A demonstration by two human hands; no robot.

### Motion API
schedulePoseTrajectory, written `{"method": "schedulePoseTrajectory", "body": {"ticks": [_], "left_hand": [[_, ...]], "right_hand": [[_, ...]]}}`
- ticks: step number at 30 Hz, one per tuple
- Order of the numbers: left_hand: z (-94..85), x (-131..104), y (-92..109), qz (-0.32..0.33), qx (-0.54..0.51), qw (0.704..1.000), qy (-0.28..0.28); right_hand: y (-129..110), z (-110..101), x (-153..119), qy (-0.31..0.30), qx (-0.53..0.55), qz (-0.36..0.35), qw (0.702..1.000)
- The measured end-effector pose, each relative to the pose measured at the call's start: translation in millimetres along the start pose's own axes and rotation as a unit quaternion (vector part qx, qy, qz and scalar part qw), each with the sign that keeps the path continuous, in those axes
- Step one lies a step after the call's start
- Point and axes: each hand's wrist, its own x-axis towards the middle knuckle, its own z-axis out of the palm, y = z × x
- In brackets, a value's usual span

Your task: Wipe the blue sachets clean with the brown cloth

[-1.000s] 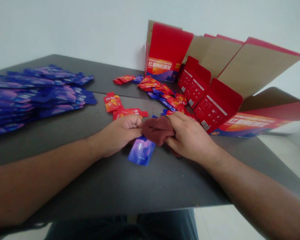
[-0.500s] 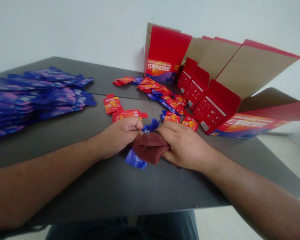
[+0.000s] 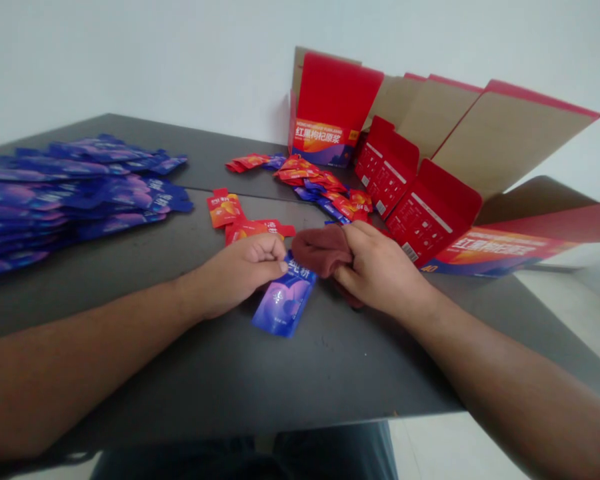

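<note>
A blue and purple sachet [image 3: 283,303] lies near the middle of the table, its printed face up. My left hand [image 3: 247,270] is closed, pinching the sachet's upper left edge between thumb and curled fingers. In my right hand [image 3: 380,270] is a folded brown cloth [image 3: 323,250], gripped between thumb and fingers. The cloth covers the sachet's top end. Just beyond my left hand lie red and orange sachets [image 3: 253,229], partly hidden by it.
A large stack of blue sachets [image 3: 90,193] spreads over the table's left side. Red and blue sachets [image 3: 325,183] are heaped at the back centre. Open red cartons [image 3: 430,207] with raised flaps stand along the right. The table's front edge [image 3: 240,437] is close to my legs.
My right hand has moved the cloth up and away, from over the sachet's middle to its top end. More of the sachet's printed face now shows. My left hand has stayed in place.
</note>
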Motion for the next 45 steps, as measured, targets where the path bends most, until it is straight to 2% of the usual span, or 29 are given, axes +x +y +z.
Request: {"method": "schedulePoseTrajectory", "body": {"ticks": [2,6,11,16,21,25,31,35,40,45], "left_hand": [[0.1,-0.4,0.9,-0.001,0.002,1.0,-0.011],[1.1,-0.9,3.9,-0.021,0.017,0.999,-0.017],[1.5,-0.8,3.7,-0.003,0.005,1.0,-0.004],[2.4,-1.1,4.6,-0.018,0.013,1.0,-0.006],[2.4,-1.0,5.4,-0.007,0.015,1.0,0.009],[3.0,-1.0,5.2,-0.023,0.013,1.0,-0.001],[3.2,-0.5,3.8,-0.007,0.003,1.0,0.015],[4.4,-1.2,6.8,-0.031,0.002,1.0,-0.003],[3.4,-0.8,4.7,-0.008,-0.003,1.0,0.017],[2.8,0.3,2.9,-0.022,-0.004,1.0,-0.004]], "right_hand": [[-0.1,0.2,0.2,-0.002,0.008,-0.002,1.0],[-2.1,0.5,-0.9,-0.04,0.035,-0.071,0.996],[-0.1,0.8,0.2,0.011,0.0,0.0,1.0],[-4.3,-2.0,-1.7,-0.04,0.021,-0.076,0.996],[-1.6,-1.3,-0.7,-0.002,-0.005,-0.006,1.0],[-3.4,-1.1,-2.2,-0.039,0.015,-0.068,0.997],[-1.0,-1.0,-0.2,-0.005,-0.009,-0.001,1.0],[-3.3,-1.1,-1.3,-0.04,0.014,-0.061,0.997],[-1.4,-0.2,-0.5,-0.002,-0.01,0.002,1.0],[-2.8,-0.6,-2.0,-0.037,0.007,-0.057,0.998]]}}
